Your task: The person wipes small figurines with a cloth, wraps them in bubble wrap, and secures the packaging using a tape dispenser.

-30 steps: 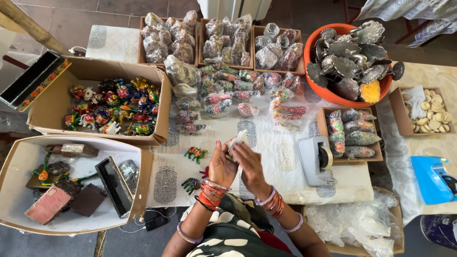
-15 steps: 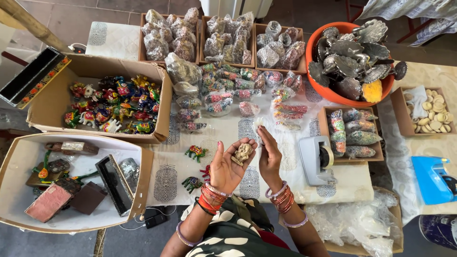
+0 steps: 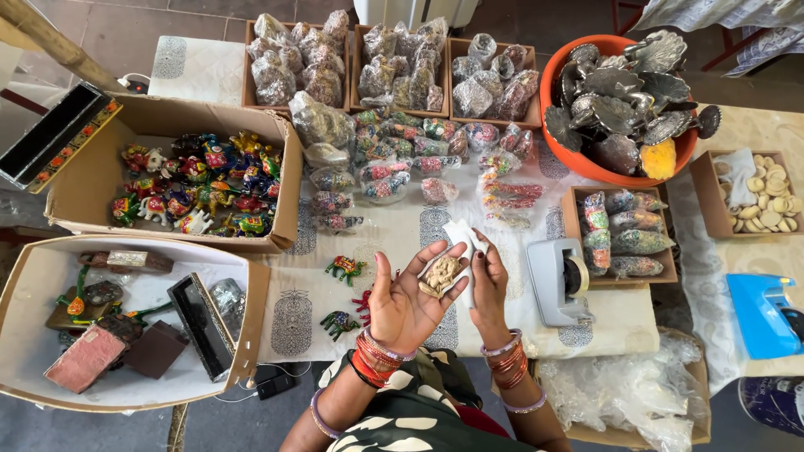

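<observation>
- Two hands work above the near edge of the bench: the left hand [image 3: 410, 301] lies open, palm up, so a small beige carved figure [image 3: 441, 274] rests on it.
- Right hand [image 3: 488, 285] pinches a white wrapper [image 3: 466, 234] beside the figure.
- Cardboard box [image 3: 276, 138] at the left edge holds painted elephants [image 3: 197, 184]; orange tub [image 3: 578, 163] at the far right holds grey metal pieces.

Before me an orange bowl [image 3: 553, 100] holds grey metal pieces, beside trays of wrapped packets [image 3: 394, 63]. To my left a box [image 3: 84, 201] holds painted elephants [image 3: 197, 180]; a tape dispenser [image 3: 557, 280] sits at my right.
</observation>
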